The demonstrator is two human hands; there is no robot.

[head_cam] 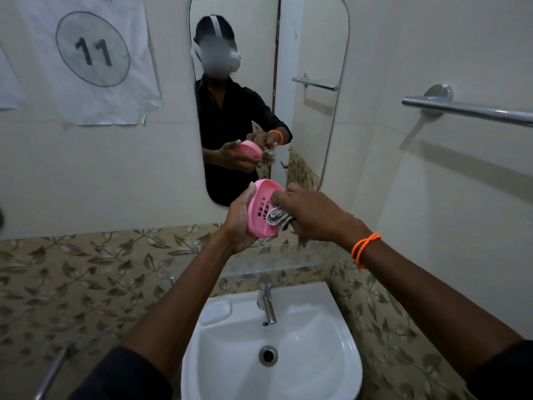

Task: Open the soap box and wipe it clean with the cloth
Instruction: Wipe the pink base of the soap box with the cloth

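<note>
Both hands raised, cloth (278,217) inside soap box (259,209)

Your hands (288,217) work in open air above the sink (331,356), well clear of the tap (266,304). The mirror (317,125) stands close ahead; a towel bar (467,109) juts out on your right.
</note>
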